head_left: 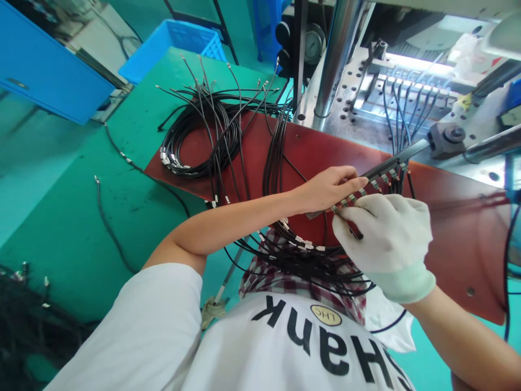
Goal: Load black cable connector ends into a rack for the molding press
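My bare left hand (331, 190) is closed on a long dark metal bar (385, 169), which lies at a slant over the red-brown board. Along the bar's near edge sits a row of small metal cable ends with coppery tips. Against its lower left part, my right hand (386, 233), in a white glove, pinches a black cable (355, 231); the fingertips partly hide that cable's end. More black cables (401, 182) hang around the bar's upper right part. Below the hands, a bundle of black cables (301, 255) with silvery sleeves rests across my lap.
A coil of black cable (195, 168) lies on the red-brown board (459, 244) and green table (61, 233). At the upper right stands a press with a steel column (337, 60) and a fixture (415, 98) holding several cables. A blue crate (171, 46) is behind the table.
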A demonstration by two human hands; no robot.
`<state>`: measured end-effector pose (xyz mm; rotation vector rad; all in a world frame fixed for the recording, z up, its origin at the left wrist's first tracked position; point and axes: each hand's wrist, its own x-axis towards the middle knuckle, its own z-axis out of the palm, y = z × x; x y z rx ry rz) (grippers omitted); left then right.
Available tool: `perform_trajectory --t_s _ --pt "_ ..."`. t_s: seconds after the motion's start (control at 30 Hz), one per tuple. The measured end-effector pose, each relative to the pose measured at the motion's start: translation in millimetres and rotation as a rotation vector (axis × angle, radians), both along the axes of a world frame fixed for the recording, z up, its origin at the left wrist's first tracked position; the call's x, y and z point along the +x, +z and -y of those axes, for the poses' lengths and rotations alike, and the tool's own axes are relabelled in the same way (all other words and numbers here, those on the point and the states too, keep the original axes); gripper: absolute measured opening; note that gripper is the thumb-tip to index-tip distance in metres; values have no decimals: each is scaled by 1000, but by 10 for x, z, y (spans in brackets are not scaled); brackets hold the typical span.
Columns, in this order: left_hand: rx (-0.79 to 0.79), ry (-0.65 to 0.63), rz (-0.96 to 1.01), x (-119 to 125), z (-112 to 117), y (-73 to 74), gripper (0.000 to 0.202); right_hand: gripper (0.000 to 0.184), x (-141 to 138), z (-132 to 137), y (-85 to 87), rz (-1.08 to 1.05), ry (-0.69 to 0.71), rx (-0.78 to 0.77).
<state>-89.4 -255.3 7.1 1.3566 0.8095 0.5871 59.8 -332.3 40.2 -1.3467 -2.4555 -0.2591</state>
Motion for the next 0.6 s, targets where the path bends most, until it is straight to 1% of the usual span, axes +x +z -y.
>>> perform_trajectory --t_s 0.13,0.27,0.47,0.53,0.6 --pt "-9 6 14 -3 2 -1 34 16 26 22 36 3 1 -29" --pt "-7 10 36 -2 16 -6 33 18 22 33 72 41 -24 -63" --pt "-54 16 56 0 63 21 33 18 -26 61 -8 -4 -19 7" --pt "-59 9 59 -5 66 24 32 18 33 39 24 9 -5 -34" --pt "-60 -16 34 -7 43 32 31 17 177 -49 125 -39 29 -113"
